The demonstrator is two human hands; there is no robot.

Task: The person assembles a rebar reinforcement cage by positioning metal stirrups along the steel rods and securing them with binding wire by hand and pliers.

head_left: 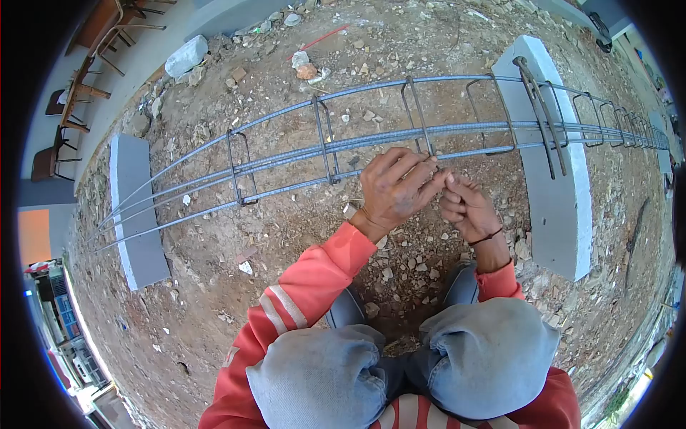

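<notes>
Just beyond both hands: rebar cage (343,145), long ribbed bars with rectangular stirrups, running side to side across the view. Left hand (400,184) is back-up at the cage's lowest bar (296,187), fingers curled, right under the foot of a stirrup (420,116). Can't tell if it grips the bar; its own back blocks the view. Right hand (468,207) sits just beside it on the near side of that bar, thumb and forefinger pressed together by the left fingertips. Anything between them is too small to make out. Dark band (486,237) on the right wrist.

Left of the left hand: second stirrup (321,139), then a third (232,168), then a grey board (146,250) under the bar ends. Right of the right hand: another grey board (554,214) under the cage, two bent rods (550,132) hanging over it. Stirrups look tighter further right. Stony ground (214,257) below both hands; denim knees (493,357) on the near side.
</notes>
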